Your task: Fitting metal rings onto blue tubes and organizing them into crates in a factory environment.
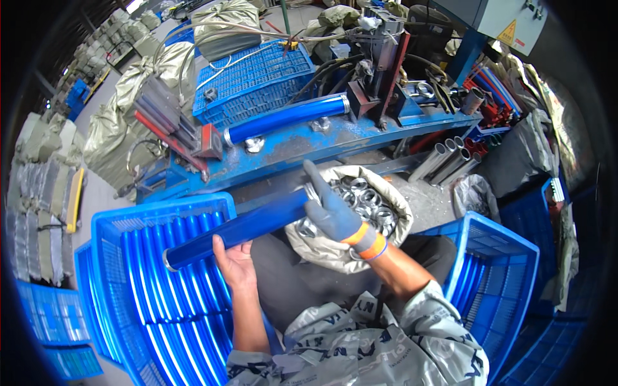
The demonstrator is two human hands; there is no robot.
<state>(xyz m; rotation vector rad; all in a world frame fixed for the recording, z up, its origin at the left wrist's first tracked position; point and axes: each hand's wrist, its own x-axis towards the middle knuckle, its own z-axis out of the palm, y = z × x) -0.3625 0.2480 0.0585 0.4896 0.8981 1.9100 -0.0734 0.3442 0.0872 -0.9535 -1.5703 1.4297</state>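
A shiny blue metal tube (235,229) slants across my lap, with a silver ring at its left end. My bare left hand (236,265) grips it from below near the middle. At its right end my right hand (331,209), in a grey-blue glove with an orange cuff, is closed around the tube end and a silver metal ring. Below that hand a pale woven sack (398,193) stands open, filled with silver metal rings (373,204). Another blue tube (286,120) lies across the blue bench machine, a silver ring at each end.
To my left a blue crate (103,257) holds several blue tubes. Another blue crate (531,276) with tubes stands at my right. Ahead runs the blue machine bench (283,154) with upright clamps. Bare metal pipes (444,157) lie beyond the sack.
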